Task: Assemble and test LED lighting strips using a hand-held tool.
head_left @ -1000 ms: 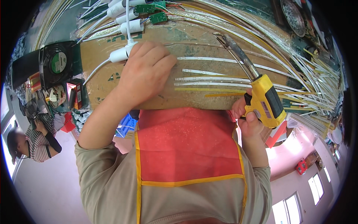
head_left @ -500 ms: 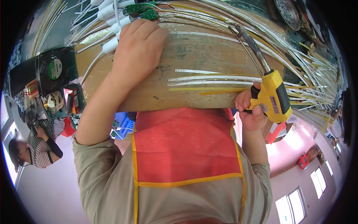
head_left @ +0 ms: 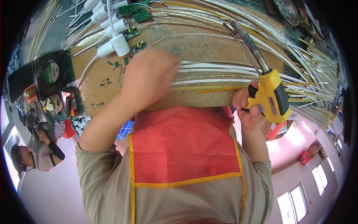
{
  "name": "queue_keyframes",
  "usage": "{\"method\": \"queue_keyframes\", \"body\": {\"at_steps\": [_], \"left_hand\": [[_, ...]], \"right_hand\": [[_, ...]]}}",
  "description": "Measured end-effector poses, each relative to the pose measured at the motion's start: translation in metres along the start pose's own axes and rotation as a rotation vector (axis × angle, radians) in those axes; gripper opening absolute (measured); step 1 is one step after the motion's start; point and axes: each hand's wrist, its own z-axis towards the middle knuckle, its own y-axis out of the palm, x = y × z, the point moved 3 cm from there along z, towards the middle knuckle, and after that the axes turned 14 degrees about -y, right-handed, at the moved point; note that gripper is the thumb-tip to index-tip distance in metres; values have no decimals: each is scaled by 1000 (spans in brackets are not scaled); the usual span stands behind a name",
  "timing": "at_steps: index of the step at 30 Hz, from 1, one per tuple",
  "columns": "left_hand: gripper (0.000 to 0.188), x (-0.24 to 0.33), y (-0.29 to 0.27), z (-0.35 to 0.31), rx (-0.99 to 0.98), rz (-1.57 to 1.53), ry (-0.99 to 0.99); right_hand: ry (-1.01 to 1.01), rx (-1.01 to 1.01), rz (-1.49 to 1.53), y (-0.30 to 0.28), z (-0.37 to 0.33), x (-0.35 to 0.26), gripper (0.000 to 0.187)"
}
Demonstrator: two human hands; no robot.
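In my right hand (head_left: 249,106) is a yellow and black soldering gun (head_left: 274,98). Its dark metal barrel and thin feed tube point up and left over the bench. My left hand (head_left: 152,76), smeared by motion, is at the left ends of several thin white LED strips (head_left: 209,68). Whether its fingers grip one cannot be made out. Up and left of that hand, a white cylindrical housing (head_left: 120,44) with a cable stands against others like it. A small green circuit board (head_left: 141,45) with parts on it lies close to the housing.
A black fan (head_left: 52,72) stands at the left of the wooden bench (head_left: 164,100). Bundled strips (head_left: 313,78) pile up at the right. More green circuit boards (head_left: 141,15) lie at the back. Another person (head_left: 41,149) sits beyond the bench on the left.
My left hand has come away from the white housings, leaving one there, and moved right and nearer to the strip ends. Some strips now lie differently. The soldering gun has barely shifted.
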Motion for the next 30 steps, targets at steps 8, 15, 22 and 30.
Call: {"method": "queue_keyframes", "body": {"at_steps": [8,15,22,30], "left_hand": [[9,7,-1,14,-53,7,-149],[7,8,-2,10,-20,-10,-65],[9,9,-1,8,-18,18,-53],[8,12,-8,0,-212,-240,-320]], "right_hand": [[6,19,45,-2,1,1,83],[7,15,63,-3,1,1,81],[-11,18,53,-2,1,1,81],[-7,27,50,-1,0,1,81]]}}
